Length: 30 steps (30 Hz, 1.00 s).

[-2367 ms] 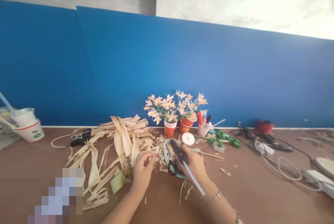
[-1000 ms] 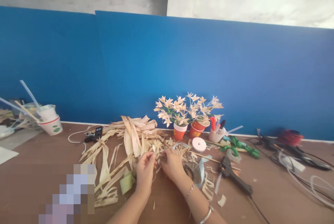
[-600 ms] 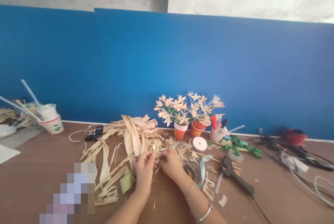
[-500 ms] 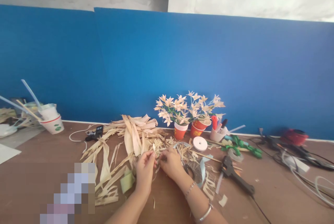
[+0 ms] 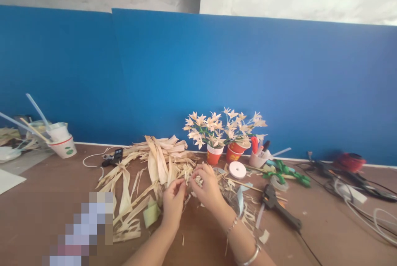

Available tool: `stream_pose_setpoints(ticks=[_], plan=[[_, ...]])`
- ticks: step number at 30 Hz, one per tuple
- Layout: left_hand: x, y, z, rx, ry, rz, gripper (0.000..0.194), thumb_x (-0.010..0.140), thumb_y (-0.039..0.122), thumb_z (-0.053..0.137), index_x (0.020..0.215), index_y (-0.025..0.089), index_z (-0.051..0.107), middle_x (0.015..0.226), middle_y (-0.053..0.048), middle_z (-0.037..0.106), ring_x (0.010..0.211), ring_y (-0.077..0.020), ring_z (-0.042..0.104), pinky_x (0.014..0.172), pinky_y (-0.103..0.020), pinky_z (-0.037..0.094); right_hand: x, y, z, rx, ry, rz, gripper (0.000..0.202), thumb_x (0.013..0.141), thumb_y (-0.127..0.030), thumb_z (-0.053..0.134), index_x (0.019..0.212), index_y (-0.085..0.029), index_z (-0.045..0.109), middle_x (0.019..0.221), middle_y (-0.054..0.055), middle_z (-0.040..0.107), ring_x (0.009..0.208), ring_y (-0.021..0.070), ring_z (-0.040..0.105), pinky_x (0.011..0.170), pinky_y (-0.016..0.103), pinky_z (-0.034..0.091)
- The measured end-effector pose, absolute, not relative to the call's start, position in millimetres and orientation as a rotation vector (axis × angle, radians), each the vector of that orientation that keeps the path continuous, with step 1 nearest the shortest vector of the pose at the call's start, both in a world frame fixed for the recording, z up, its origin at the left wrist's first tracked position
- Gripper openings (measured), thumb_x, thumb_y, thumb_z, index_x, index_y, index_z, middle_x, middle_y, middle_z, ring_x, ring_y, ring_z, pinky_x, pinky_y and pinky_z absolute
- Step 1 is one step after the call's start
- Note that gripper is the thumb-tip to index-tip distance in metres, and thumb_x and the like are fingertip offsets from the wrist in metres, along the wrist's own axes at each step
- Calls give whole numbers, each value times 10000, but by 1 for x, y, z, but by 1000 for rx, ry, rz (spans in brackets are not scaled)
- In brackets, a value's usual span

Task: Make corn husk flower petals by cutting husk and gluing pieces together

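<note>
My left hand (image 5: 173, 200) is closed, with thumb and forefinger pinching a small pale corn husk piece (image 5: 187, 175) that points upward. Bent toward the same piece, my right hand (image 5: 207, 185) has its fingertips close together at its right side; bracelets circle that wrist. Fingers partly hide the piece, so its full shape does not show. Just behind and left of my hands spreads a heap of dried corn husks (image 5: 156, 160). A folded greenish husk strip (image 5: 151, 214) lies beside my left wrist, and husk scraps (image 5: 248, 216) are scattered right of my right forearm.
Cups of pale husk flowers (image 5: 214, 156) stand against the blue partition (image 5: 198, 63). A white tape roll (image 5: 237, 170), a black glue gun (image 5: 281, 208) with its cord, and green stems (image 5: 287, 173) lie to the right. A white cup (image 5: 63, 148) with sticks stands far left.
My right hand has risen slightly and its fingers have lifted and spread a little around the small husk piece. My left hand keeps its pinch almost in place.
</note>
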<state>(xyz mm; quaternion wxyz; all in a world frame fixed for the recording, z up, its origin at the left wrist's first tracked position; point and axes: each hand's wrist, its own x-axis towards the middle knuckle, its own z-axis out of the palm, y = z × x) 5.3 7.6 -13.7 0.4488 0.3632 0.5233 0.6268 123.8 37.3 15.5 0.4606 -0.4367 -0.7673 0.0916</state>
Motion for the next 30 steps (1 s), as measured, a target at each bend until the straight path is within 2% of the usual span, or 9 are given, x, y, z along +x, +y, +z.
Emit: stream_pose_setpoints(ticks=[9, 18, 26, 30], plan=[[6, 9, -17, 957, 1267, 1540, 410, 627, 521, 660, 794, 147, 685, 536, -4, 584, 476, -146, 508, 441, -236, 364, 121, 38, 12, -1085, -1865, 197, 91, 733, -109, 542, 698, -191, 561, 841, 48, 554, 822, 193, 511, 753, 331, 421], [6, 8, -19, 997, 1278, 1546, 370, 644, 490, 655, 784, 149, 690, 497, 0, 574, 444, -151, 509, 408, -237, 362, 119, 40, 8, -1089, -1840, 167, 106, 713, -96, 541, 671, -193, 546, 819, 41, 557, 809, 191, 511, 753, 336, 419], [4, 8, -19, 1138, 1354, 1571, 268, 692, 392, 615, 768, 149, 700, 595, -48, 651, 558, -198, 584, 490, -263, 425, 118, 38, 9, -1119, -1848, 168, 108, 694, -94, 547, 649, -191, 537, 824, 40, 557, 815, 194, 506, 757, 335, 412], [4, 8, -19, 1171, 1357, 1573, 254, 709, 377, 602, 765, 150, 700, 615, -53, 666, 552, -189, 578, 512, -265, 438, 118, 37, 9, -1130, -1859, 164, 102, 688, -101, 554, 645, -193, 543, 830, 41, 558, 824, 198, 508, 773, 342, 408]])
